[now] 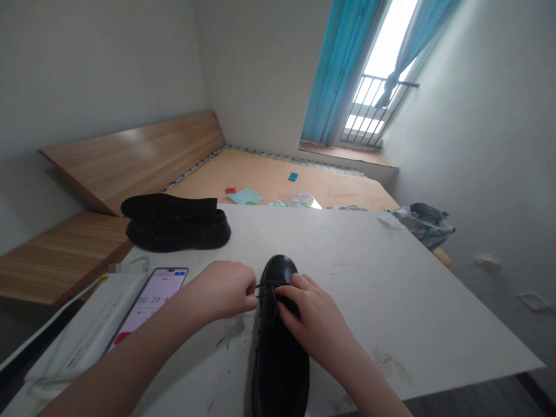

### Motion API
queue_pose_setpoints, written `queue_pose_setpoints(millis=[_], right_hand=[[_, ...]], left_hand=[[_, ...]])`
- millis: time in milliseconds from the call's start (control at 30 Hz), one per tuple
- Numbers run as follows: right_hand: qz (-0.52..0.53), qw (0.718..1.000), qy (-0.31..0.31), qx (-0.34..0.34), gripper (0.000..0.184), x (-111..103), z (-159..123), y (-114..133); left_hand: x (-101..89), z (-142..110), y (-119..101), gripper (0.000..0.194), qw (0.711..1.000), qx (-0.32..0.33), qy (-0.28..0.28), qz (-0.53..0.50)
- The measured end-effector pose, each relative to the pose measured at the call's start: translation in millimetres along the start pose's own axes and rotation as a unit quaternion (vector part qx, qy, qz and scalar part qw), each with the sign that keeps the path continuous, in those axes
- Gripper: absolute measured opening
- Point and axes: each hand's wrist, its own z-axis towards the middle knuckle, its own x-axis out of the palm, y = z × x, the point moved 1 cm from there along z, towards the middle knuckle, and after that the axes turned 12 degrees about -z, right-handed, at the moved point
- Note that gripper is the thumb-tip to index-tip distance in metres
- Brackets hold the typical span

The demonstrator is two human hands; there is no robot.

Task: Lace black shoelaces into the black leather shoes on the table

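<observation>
A black leather shoe (284, 365) stands upright on the white table, its toe pointing away from me. Black shoelaces (266, 286) cross over its front part. To the left of the shoe, my left hand (230, 289) is closed in a pinch on a lace, which is drawn out sideways. My right hand (306, 307) lies over the shoe's right side, with thumb and forefinger closed at the lace near the middle; the exact grip of its fingertips is partly hidden.
A second pair of black shoes (178, 229) sits at the table's far left. A phone (160, 295) showing a timer and a white power strip (99, 318) lie left of my forearm. Behind the white table (347, 255) is a bed (260, 168) with small items; a bag (428, 223) stands at right.
</observation>
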Motion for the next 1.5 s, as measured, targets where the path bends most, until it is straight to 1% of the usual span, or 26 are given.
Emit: queue_pose_setpoints(millis=[300, 400, 533, 667, 767, 900, 1067, 1167, 1333, 1400, 1433, 1500], right_hand=[[0.0, 1.0, 0.007, 0.004, 0.021, 0.2, -0.1, 0.1], [-0.001, 1.0, 0.006, 0.006, 0.021, -0.2, -0.2, -0.3], [-0.009, 1.0, 0.002, 0.007, 0.019, -0.6, 1.7, 1.5], [-0.041, 0.999, -0.004, 0.014, 0.014, 1.8, 3.5, 4.6], [-0.07, 0.997, -0.011, 0.014, 0.015, 4.4, 2.8, 5.6], [-0.093, 0.996, -0.008, 0.002, 0.006, 6.1, 1.4, 6.5], [-0.111, 0.994, -0.022, 0.001, 0.01, 7.0, 1.3, 7.2], [-0.111, 0.993, -0.03, 0.003, 0.007, 8.7, 1.0, 7.7], [-0.124, 0.992, -0.032, 0.002, 0.014, 12.8, 2.5, 12.4], [-0.096, 0.995, -0.035, 0.002, 0.013, 11.2, 2.5, 10.9], [-0.063, 0.997, -0.041, 0.002, 0.013, 8.8, 1.9, 8.3], [0.045, 0.997, -0.068, 0.001, 0.013, 0.5, -1.2, -0.2]], left_hand=[[1.9, 2.9, -0.3, 0.023, 1.0, -0.003, -0.009, 0.011], [2.3, 3.2, -1.9, 0.022, 1.0, 0.007, -0.017, 0.005], [3.0, 3.5, -5.9, 0.024, 0.999, 0.038, -0.022, -0.013], [5.7, 4.3, -7.3, 0.025, 0.998, 0.058, -0.022, -0.023], [7.7, 4.4, -5.9, 0.026, 0.998, 0.06, -0.024, -0.024], [8.4, 3.7, -5.9, 0.027, 0.998, 0.063, -0.022, -0.022], [7.3, 2.5, -7.6, 0.027, 0.998, 0.063, -0.02, -0.017], [7.7, 2.4, -7.2, 0.027, 0.997, 0.069, -0.019, -0.016], [9.7, 2.4, -7.5, 0.027, 0.997, 0.07, -0.02, -0.019], [8.8, 0.5, -7.7, 0.029, 0.997, 0.068, -0.019, -0.024], [7.5, -1.1, -7.6, 0.029, 0.997, 0.067, -0.017, -0.027], [3.5, -5.1, -7.1, 0.028, 0.997, 0.064, -0.013, -0.045]])
